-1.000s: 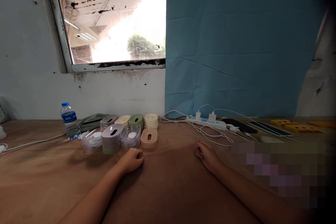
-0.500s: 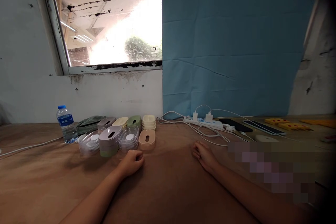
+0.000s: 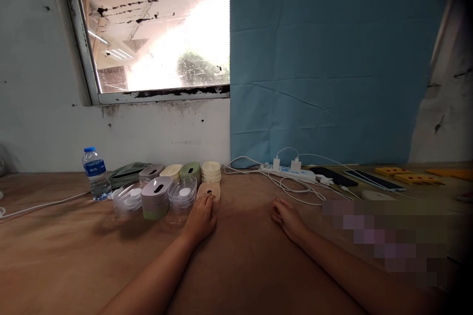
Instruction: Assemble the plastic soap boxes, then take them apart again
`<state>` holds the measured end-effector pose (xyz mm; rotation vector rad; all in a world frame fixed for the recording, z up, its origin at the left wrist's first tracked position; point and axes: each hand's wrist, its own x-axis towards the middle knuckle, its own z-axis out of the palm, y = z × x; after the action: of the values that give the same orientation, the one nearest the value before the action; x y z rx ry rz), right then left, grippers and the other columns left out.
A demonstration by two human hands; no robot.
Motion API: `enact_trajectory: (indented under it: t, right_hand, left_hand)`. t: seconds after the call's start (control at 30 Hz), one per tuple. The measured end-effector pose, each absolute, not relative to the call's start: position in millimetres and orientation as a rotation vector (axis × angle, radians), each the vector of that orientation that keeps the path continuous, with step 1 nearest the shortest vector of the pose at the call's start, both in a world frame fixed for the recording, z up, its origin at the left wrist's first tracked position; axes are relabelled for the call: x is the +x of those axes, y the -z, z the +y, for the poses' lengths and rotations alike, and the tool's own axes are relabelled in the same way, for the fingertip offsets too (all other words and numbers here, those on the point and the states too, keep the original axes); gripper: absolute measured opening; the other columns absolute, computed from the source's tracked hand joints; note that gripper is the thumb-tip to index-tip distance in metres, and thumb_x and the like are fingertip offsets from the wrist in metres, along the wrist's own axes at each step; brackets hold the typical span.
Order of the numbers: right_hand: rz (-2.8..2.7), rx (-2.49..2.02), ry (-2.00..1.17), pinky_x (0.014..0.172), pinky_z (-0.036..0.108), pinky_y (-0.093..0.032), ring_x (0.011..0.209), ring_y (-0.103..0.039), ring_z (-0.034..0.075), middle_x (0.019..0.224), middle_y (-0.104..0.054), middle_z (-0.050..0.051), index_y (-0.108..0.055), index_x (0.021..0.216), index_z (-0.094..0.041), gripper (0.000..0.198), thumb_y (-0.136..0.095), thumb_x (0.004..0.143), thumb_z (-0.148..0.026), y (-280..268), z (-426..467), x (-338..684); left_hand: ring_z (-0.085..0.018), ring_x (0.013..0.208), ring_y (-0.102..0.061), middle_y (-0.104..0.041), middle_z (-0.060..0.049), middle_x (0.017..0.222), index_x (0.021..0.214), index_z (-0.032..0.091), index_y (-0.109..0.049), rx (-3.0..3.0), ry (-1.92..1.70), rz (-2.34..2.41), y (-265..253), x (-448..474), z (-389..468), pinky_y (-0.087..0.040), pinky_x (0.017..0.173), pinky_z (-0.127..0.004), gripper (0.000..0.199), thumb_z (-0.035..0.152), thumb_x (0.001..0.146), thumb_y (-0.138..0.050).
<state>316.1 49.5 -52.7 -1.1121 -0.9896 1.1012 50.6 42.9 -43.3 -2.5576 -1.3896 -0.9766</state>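
Observation:
My left hand [image 3: 201, 216] reaches over the front of a peach oval box [image 3: 215, 191] with a slot in its top. Its fingertips touch the box near the slot, and the thumb stays apart below them. Just left stand stacked clear plastic tubs [image 3: 182, 192] and a lilac-topped slotted stack [image 3: 155, 194] with a green bottom. Behind these are a green slotted box [image 3: 189, 170] and a stack of cream tubs [image 3: 211, 170]. Loosely curled on the table, my right hand [image 3: 290, 219] shows nothing in its fingers.
A water bottle [image 3: 95, 177] and a dark green pouch [image 3: 129, 172] stand at the left. White cables [image 3: 295, 194] run from a power strip [image 3: 291, 173] near the wall. Farther right lie phones [image 3: 373, 179] and yellow blocks [image 3: 414, 177]. A pixelated patch hides the right side.
My left hand has moved forward and right from the table in front of the clear tubs to the peach box, its fingers loosening from a curl. My right hand stays put.

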Motion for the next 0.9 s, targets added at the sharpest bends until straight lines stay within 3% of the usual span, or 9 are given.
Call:
enact_trajectory:
  t: [0.1, 0.23, 0.33, 0.53, 0.63, 0.73, 0.9]
  right_hand:
    - [-1.005, -1.1, -1.087, 0.052, 0.022, -0.048, 0.06, -0.055, 0.008, 0.081, -0.058, 0.0, -0.054, 0.093, -0.012, 0.018, -0.047, 0.087, -0.028, 54, 49, 316]
    - [-1.02, -1.092, -1.052, 0.034, 0.013, -0.03, 0.037, -0.035, 0.001, 0.054, -0.044, -0.008, -0.051, 0.07, -0.012, 0.023, -0.046, 0.087, -0.026, 55, 50, 316]
    - [-1.042, -1.097, -1.011, 0.032, 0.014, -0.022, 0.033, -0.026, 0.001, 0.046, -0.032, -0.011, -0.042, 0.058, -0.014, 0.029, -0.049, 0.084, -0.026, 54, 50, 316]
    - [-1.195, -1.161, -0.866, 0.032, 0.016, -0.022, 0.033, -0.027, 0.004, 0.042, -0.028, -0.01, -0.036, 0.052, -0.018, 0.029, -0.047, 0.079, -0.025, 57, 50, 315]
    - [-1.34, -1.226, -0.751, 0.037, 0.017, -0.033, 0.039, -0.039, 0.005, 0.05, -0.042, -0.008, -0.048, 0.064, -0.014, 0.023, -0.048, 0.084, -0.026, 58, 60, 307]
    - [-1.542, -1.26, -0.629, 0.059, 0.025, -0.048, 0.066, -0.056, 0.01, 0.083, -0.058, 0.001, -0.055, 0.09, -0.013, 0.017, -0.048, 0.086, -0.028, 49, 85, 288]
    - [-1.843, -1.246, -0.439, 0.076, 0.037, -0.048, 0.089, -0.056, 0.017, 0.107, -0.055, 0.006, -0.052, 0.107, -0.015, 0.024, -0.048, 0.087, -0.027, 18, 143, 240]
  left_hand:
    - [-0.024, 0.119, -0.035, -0.045, -0.014, 0.124, 0.119, 0.01, -0.041, -2.56, 0.955, -1.441, 48, 49, 49, -0.026, 0.101, -0.041, 0.051, 0.007, 0.068, -0.043]
    - [-0.023, 0.118, -0.037, -0.048, -0.013, 0.122, 0.118, 0.011, -0.043, -2.574, 0.923, -1.449, 48, 48, 47, -0.027, 0.102, -0.04, 0.051, 0.007, 0.068, -0.043]
    - [-0.023, 0.118, -0.037, -0.049, -0.012, 0.121, 0.118, 0.012, -0.044, -2.588, 0.913, -1.441, 46, 49, 44, -0.026, 0.102, -0.039, 0.05, 0.006, 0.068, -0.042]
    - [-0.022, 0.115, -0.04, -0.051, -0.011, 0.119, 0.117, 0.014, -0.045, -2.601, 0.929, -1.464, 43, 49, 43, -0.026, 0.101, -0.039, 0.047, 0.006, 0.07, -0.042]
    - [-0.021, 0.108, -0.046, -0.054, -0.011, 0.113, 0.113, 0.015, -0.047, -2.623, 0.957, -1.468, 40, 49, 42, -0.031, 0.096, -0.038, 0.041, 0.008, 0.073, -0.042]
    - [-0.021, 0.103, -0.048, -0.056, -0.009, 0.108, 0.11, 0.017, -0.049, -2.657, 0.969, -1.487, 36, 50, 37, -0.036, 0.091, -0.035, 0.038, 0.01, 0.073, -0.046]
    - [-0.019, 0.089, -0.052, -0.06, -0.004, 0.094, 0.092, 0.02, -0.056, -2.733, 0.967, -1.532, 28, 46, 17, -0.04, 0.078, -0.028, 0.026, 0.01, 0.068, -0.05]
